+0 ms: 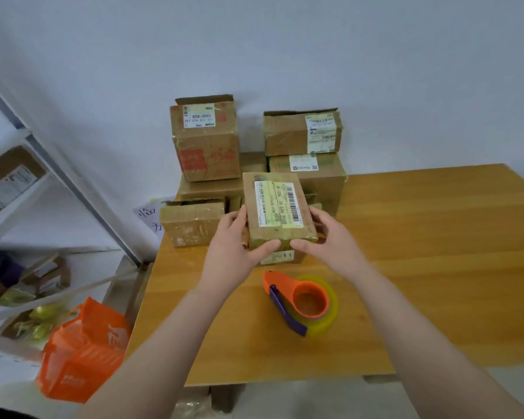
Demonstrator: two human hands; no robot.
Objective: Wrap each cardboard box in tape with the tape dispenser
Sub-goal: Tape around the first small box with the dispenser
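A small cardboard box [277, 207] with a white shipping label is held up above the wooden table [421, 237]. My left hand [236, 240] grips its left side and lower edge. My right hand [324, 237] grips its right side, thumb along the lower edge. Another box [280, 257] lies partly hidden under it. The orange and purple tape dispenser [297, 300] with a yellowish roll of tape lies on the table just in front of my hands, untouched.
Several more cardboard boxes are stacked at the table's back left: a tall one [204, 137], one at the right [301, 133], a low one [191, 220]. A white shelf [18, 182] stands at the left. An orange bag [85, 349] sits on the floor.
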